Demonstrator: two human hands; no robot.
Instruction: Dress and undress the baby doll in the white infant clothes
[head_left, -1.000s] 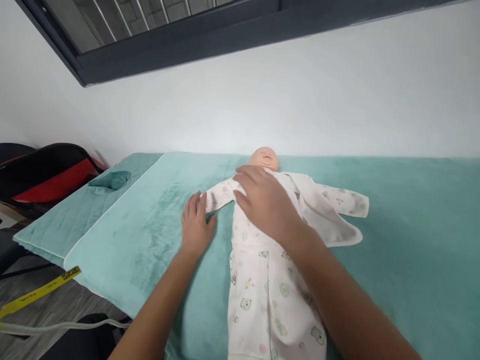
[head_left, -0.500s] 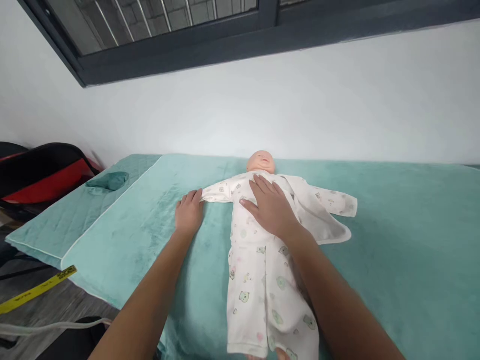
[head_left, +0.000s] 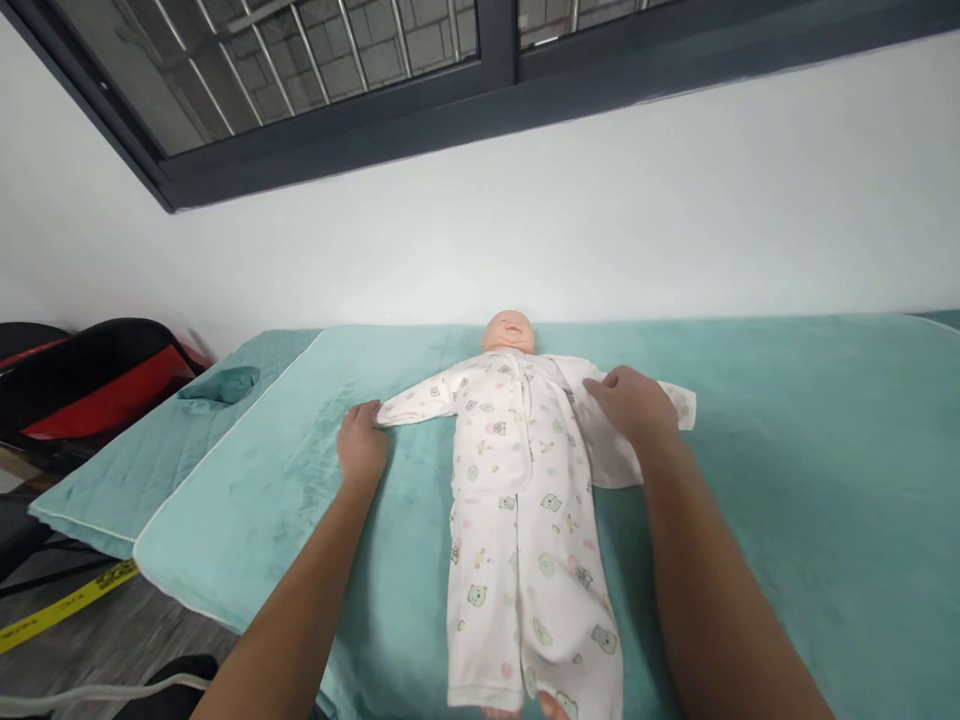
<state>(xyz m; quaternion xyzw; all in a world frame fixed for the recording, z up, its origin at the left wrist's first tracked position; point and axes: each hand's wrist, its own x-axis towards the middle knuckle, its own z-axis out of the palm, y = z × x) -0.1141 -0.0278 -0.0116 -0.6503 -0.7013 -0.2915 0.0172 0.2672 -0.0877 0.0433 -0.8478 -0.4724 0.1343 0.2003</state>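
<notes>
A baby doll [head_left: 509, 331] lies on its back, dressed in a white baby outfit [head_left: 487, 460] printed with small green and pink animals. My left hand [head_left: 363, 440] has its fingers closed at the cuff of the sleeve [head_left: 420, 400] stretched out to the left. On the other side, my right hand [head_left: 636, 402] is closed with thumb and fingers at a loose white front flap [head_left: 615, 462], spread out beside the doll's chest. That hand covers part of the right sleeve [head_left: 684, 406]; its cuff shows beyond. The doll's feet peek from the trouser legs.
The doll rests on a teal padded bed [head_left: 787, 450] against a white wall. A teal quilted headrest [head_left: 112, 490] with an oval hole lies at left. Beyond it stand black and red chairs [head_left: 105, 390]. Yellow tape [head_left: 67, 608] and a pale cable [head_left: 105, 692] are low left.
My right hand has left the doll's chest and moved right onto the loose flap, its fingers now curled. My left hand stays at the left cuff. The view has shifted slightly.
</notes>
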